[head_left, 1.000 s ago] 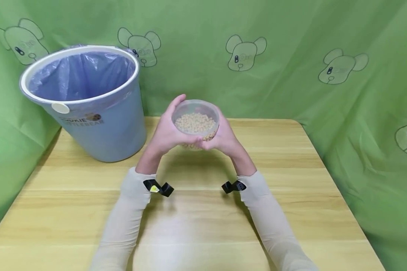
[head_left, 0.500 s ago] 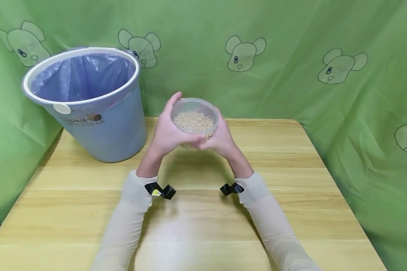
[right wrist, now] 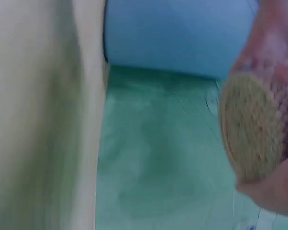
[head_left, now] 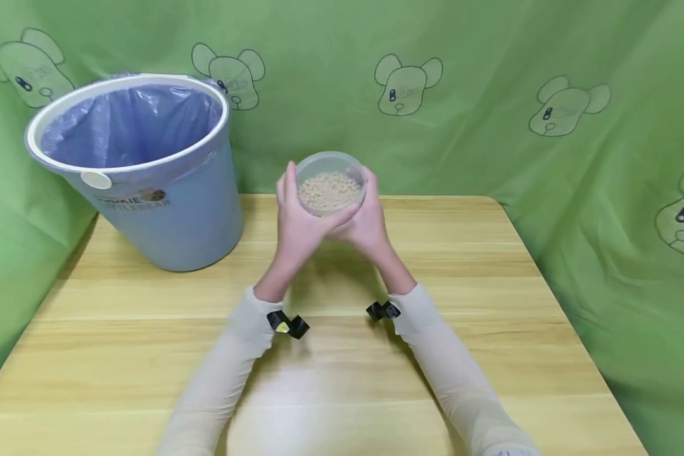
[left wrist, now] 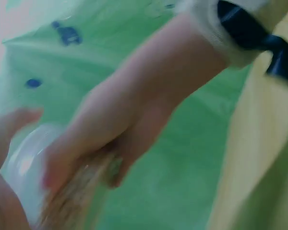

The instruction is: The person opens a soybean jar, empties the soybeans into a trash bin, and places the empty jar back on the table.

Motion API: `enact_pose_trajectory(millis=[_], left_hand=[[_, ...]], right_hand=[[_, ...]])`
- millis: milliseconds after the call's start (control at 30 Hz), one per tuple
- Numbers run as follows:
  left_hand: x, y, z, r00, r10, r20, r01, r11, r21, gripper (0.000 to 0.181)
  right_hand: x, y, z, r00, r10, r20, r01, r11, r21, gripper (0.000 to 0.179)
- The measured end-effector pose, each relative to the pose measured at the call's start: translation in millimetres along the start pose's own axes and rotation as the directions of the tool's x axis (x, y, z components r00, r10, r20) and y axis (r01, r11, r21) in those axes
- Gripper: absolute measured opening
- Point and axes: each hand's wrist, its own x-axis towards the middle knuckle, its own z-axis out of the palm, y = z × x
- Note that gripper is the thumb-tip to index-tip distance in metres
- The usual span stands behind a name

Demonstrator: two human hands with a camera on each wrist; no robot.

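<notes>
A clear round plastic tub (head_left: 329,190) of small tan beans is held up over the far part of the table, its round top tilted toward the head camera. My left hand (head_left: 299,221) grips its left side, with the thumb across the near edge and the fingers reaching up the side. From the other side, my right hand (head_left: 370,221) curls round the tub, partly hidden behind the left thumb. Seen from below in the right wrist view, the beans (right wrist: 249,124) cover the tub's base. The left wrist view is blurred, with the beans (left wrist: 74,194) beneath a gripping hand.
A blue bin (head_left: 177,215) with a white rim and a purple liner bag (head_left: 137,120) stands at the table's back left. Green cloth (head_left: 462,145) with animal-head drawings hangs behind and at both sides of the wooden table (head_left: 462,354). Small black cameras sit on both wrists.
The tub has risen slightly in the head view and shifted a little to the right. My left forearm has swung to the right, and the left hand's fingers have changed position on the tub.
</notes>
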Motion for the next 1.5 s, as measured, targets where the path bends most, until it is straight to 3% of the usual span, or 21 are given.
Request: enact_pose_trajectory(millis=[67, 100, 167, 267, 300, 367, 433, 567, 667, 767, 833, 933, 1000, 1067, 1133, 1167, 1300, 1367, 1400, 1433, 1500], left_hand=[[5.2, 4.3, -16.8, 0.992, 0.063, 0.112, -0.066, 0.998, 0.02, 0.122], [7.4, 6.8, -25.9, 0.979, 0.107, 0.174, -0.112, 0.994, 0.018, 0.119], [10.6, 11.0, -42.7, 0.932, 0.212, 0.293, -0.214, 0.976, -0.023, 0.115], [11.3, 14.4, -58.6, 0.838, 0.331, 0.435, -0.31, 0.943, -0.119, 0.113], [11.8, 12.7, -60.6, 0.814, 0.351, 0.463, -0.324, 0.936, -0.139, 0.113], [13.1, 7.2, -60.6, 0.794, 0.374, 0.48, -0.347, 0.926, -0.148, 0.113], [15.2, 0.2, -57.0, 0.805, 0.37, 0.463, -0.356, 0.927, -0.122, 0.112], [17.2, -10.1, -46.6, 0.879, 0.31, 0.363, -0.335, 0.942, 0.007, 0.113], [14.3, -11.6, -36.1, 0.941, 0.214, 0.264, -0.247, 0.964, 0.101, 0.118], [8.0, -10.3, -22.2, 0.983, 0.109, 0.149, -0.133, 0.978, 0.161, 0.125], [3.0, -9.2, -12.5, 0.996, 0.046, 0.076, -0.06, 0.981, 0.182, 0.128], [-1.1, -9.5, -2.9, 1.0, -0.007, 0.013, 0.004, 0.98, 0.2, 0.13], [-0.3, -10.5, -3.8, 0.999, -0.018, 0.033, 0.012, 0.983, 0.183, 0.13], [4.0, -12.8, -11.2, 0.995, 0.008, 0.099, -0.024, 0.987, 0.16, 0.13], [8.6, -14.6, -23.4, 0.978, 0.062, 0.197, -0.088, 0.989, 0.122, 0.128], [10.8, -14.9, -30.4, 0.963, 0.1, 0.252, -0.124, 0.989, 0.082, 0.128], [15.3, -8.1, -56.3, 0.859, 0.277, 0.432, -0.261, 0.96, -0.098, 0.118], [16.0, -2.1, -63.9, 0.806, 0.339, 0.485, -0.289, 0.941, -0.177, 0.11], [16.1, 1.0, -66.2, 0.789, 0.359, 0.499, -0.299, 0.933, -0.198, 0.108], [16.5, 2.7, -67.1, 0.778, 0.374, 0.504, -0.31, 0.927, -0.209, 0.106], [16.5, 6.0, -66.8, 0.779, 0.379, 0.499, -0.316, 0.925, -0.21, 0.103]], right_hand=[[1.6, -5.9, -10.8, 0.996, -0.005, 0.087, -0.003, 0.996, 0.092, 0.113], [2.2, -9.4, -16.5, 0.99, -0.024, 0.14, 0.005, 0.99, 0.138, 0.113], [2.7, -14.6, -26.4, 0.961, -0.087, 0.264, 0.026, 0.974, 0.227, 0.11], [2.9, -19.2, -34.6, 0.884, -0.183, 0.431, 0.039, 0.946, 0.323, 0.111], [3.1, -20.3, -35.4, 0.859, -0.208, 0.468, 0.043, 0.939, 0.34, 0.111], [3.6, -21.3, -35.5, 0.831, -0.232, 0.506, 0.046, 0.934, 0.354, 0.111], [4.1, -21.2, -34.4, 0.836, -0.222, 0.501, 0.046, 0.939, 0.34, 0.11], [4.6, -19.2, -29.7, 0.9, -0.147, 0.411, 0.04, 0.965, 0.257, 0.108], [3.4, -16.6, -22.3, 0.945, -0.096, 0.314, 0.039, 0.982, 0.183, 0.108], [0.2, -14.3, -12.2, 0.976, -0.054, 0.21, 0.024, 0.99, 0.142, 0.11], [-2.1, -13.5, -5.2, 0.989, -0.041, 0.145, 0.026, 0.994, 0.105, 0.111], [-4.3, -13.2, 2.0, 0.996, -0.045, 0.071, 0.043, 0.999, 0.031, 0.112], [-4.4, -12.1, 3.2, 0.997, -0.047, 0.058, 0.047, 0.999, 0.005, 0.113], [-3.9, -10.9, 0.6, 0.995, -0.044, 0.087, 0.043, 0.999, 0.014, 0.113], [-2.9, -9.1, -4.8, 0.987, -0.037, 0.153, 0.03, 0.998, 0.05, 0.113], [-2.6, -8.5, -8.4, 0.98, -0.035, 0.197, 0.02, 0.997, 0.077, 0.113], [0.2, -7.4, -22.1, 0.927, -0.086, 0.365, 0.02, 0.983, 0.182, 0.111], [1.6, -8.0, -26.8, 0.897, -0.123, 0.425, 0.021, 0.971, 0.237, 0.11], [2.5, -8.4, -28.2, 0.884, -0.142, 0.445, 0.023, 0.965, 0.261, 0.111], [3.2, -9.0, -29.2, 0.875, -0.157, 0.459, 0.025, 0.959, 0.281, 0.111], [4.3, -10.4, -30.1, 0.87, -0.171, 0.463, 0.028, 0.953, 0.3, 0.11]])
